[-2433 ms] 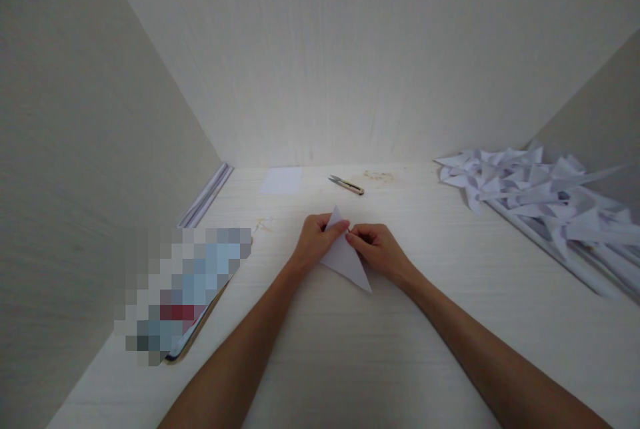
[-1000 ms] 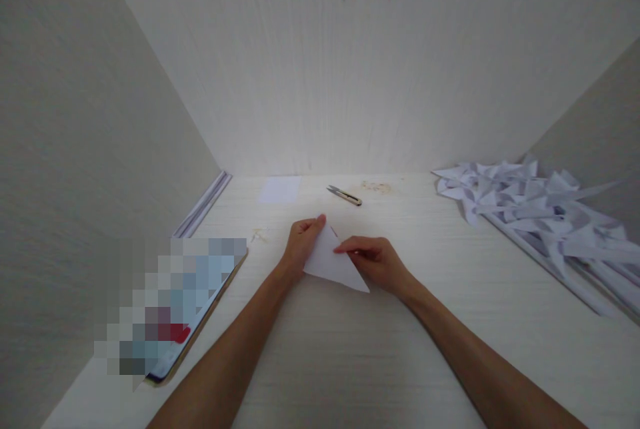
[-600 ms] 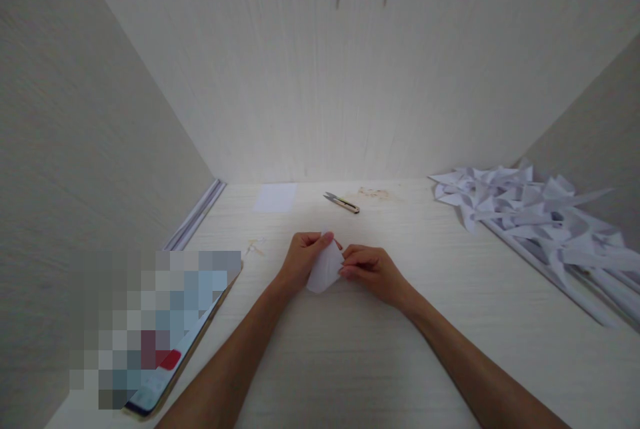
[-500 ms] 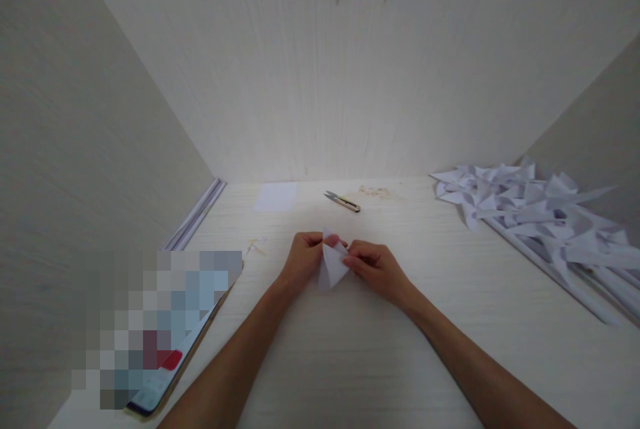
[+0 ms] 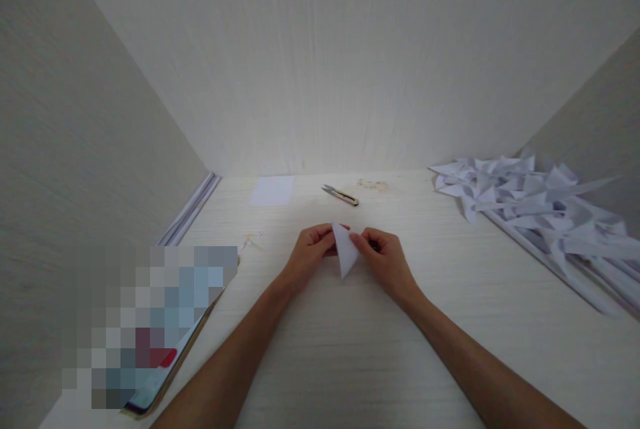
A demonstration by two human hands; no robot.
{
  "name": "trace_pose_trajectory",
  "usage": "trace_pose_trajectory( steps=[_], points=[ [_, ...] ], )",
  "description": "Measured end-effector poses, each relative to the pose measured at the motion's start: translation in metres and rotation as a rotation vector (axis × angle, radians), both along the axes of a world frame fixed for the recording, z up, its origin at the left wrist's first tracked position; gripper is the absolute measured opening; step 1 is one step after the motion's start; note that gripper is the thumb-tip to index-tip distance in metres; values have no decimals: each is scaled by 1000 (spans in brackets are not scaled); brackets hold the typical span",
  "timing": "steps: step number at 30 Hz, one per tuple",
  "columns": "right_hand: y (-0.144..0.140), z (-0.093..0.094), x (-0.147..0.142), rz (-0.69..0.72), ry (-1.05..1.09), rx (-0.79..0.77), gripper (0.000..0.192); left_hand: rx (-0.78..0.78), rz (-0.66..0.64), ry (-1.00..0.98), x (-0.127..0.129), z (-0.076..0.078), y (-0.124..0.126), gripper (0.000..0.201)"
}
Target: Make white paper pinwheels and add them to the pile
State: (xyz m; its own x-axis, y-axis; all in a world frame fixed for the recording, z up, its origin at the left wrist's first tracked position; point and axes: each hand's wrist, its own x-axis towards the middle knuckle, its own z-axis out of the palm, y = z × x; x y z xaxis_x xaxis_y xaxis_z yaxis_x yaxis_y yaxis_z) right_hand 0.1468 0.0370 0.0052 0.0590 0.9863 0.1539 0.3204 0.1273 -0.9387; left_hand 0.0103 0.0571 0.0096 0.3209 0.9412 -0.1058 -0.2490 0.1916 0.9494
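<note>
Head view. Both hands meet at the middle of a pale, wood-grained surface (image 5: 350,362), enclosed by three plain light walls. The left hand (image 5: 311,254) and the right hand (image 5: 385,257) each pinch one side of a folded white paper (image 5: 345,252) between thumb and fingers, so the paper sits directly between the two sets of fingers (image 5: 361,239), raised slightly off the surface. The paper is a narrow, flat triangle with crisp creased edges; its long axis runs roughly toward and away from the person, the broad end at the fingertips and the sharp tip pointing back toward the person. Beyond the fingers, toward the back wall, lie small metal thread snips (image 5: 340,195) with a tan handle, their blades pointing left, and farther left of them a flat square sheet of white paper (image 5: 273,190). Well to the right of the right hand, a loose heap of folded white paper pieces (image 5: 530,199) with pointed tips spreads along the side wall. To the left of the left hand, a blurred-out flat device (image 5: 150,329) rests on the surface; behind it thin white strips (image 5: 193,209) lean along the left wall.
</note>
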Motion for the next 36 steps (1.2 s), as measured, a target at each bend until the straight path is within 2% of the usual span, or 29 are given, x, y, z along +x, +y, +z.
trace_pose_trajectory(
  steps=[8,15,36],
  points=[
    [-1,0,1,-31,-33,5,32,-22,17,-33,1,-2,0,28],
    [0,-1,0,-29,-11,9,34,103,59,155,4,4,-5,22],
    [0,0,0,-26,-4,10,35,76,47,112,4,0,-3,26]
  ],
)
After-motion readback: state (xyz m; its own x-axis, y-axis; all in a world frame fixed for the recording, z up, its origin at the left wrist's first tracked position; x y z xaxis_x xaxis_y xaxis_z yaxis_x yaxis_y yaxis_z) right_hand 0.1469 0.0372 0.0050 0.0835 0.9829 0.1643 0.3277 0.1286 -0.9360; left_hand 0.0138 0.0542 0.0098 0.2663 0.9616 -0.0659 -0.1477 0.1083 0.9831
